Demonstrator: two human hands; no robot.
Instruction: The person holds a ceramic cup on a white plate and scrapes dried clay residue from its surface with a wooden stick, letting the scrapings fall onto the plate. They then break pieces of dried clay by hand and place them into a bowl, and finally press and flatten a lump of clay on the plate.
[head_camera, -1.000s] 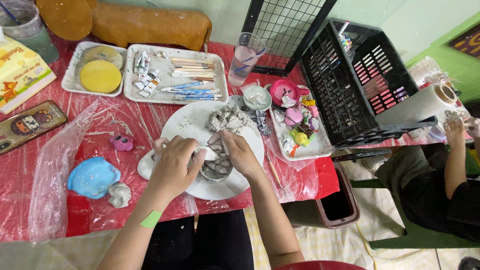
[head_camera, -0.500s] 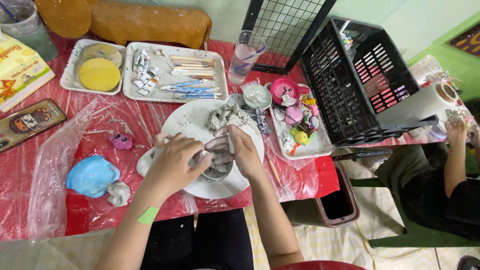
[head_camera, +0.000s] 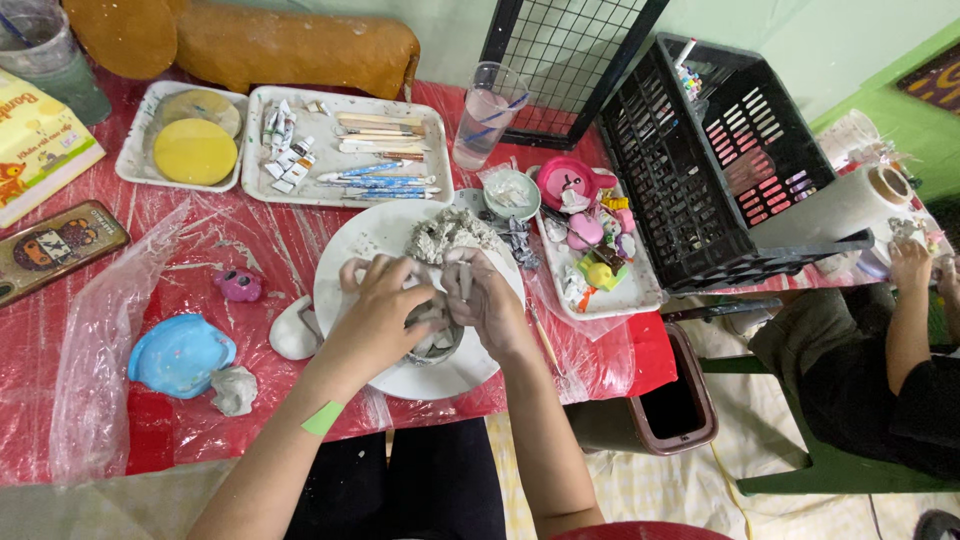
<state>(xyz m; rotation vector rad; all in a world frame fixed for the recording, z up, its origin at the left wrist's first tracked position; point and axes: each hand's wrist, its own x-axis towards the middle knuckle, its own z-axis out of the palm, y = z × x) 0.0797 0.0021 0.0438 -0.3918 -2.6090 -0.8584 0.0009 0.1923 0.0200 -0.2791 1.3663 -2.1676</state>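
A round white plate (head_camera: 350, 245) sits on the red plastic-covered table (head_camera: 200, 440), with a heap of grey clay scraps (head_camera: 445, 235) at its far side. My left hand (head_camera: 375, 315) and my right hand (head_camera: 485, 300) meet over the plate's middle, both closed around a lump of grey clay (head_camera: 435, 330). My fingers are smeared grey. A green tag sits on my left wrist. The clay's underside is hidden by my hands.
Two white trays at the back hold a yellow disc (head_camera: 195, 150) and paint tubes and tools (head_camera: 350, 150). A blue clay shape (head_camera: 180, 355), a pink figure (head_camera: 240, 285), a water glass (head_camera: 485, 115), a black crate (head_camera: 720, 170) and a paper roll (head_camera: 840, 205) are around. Another person sits at right (head_camera: 900, 340).
My hands have drawn closer together over the plate and keep working the grey clay lump between them. The fingers have shifted their grip.
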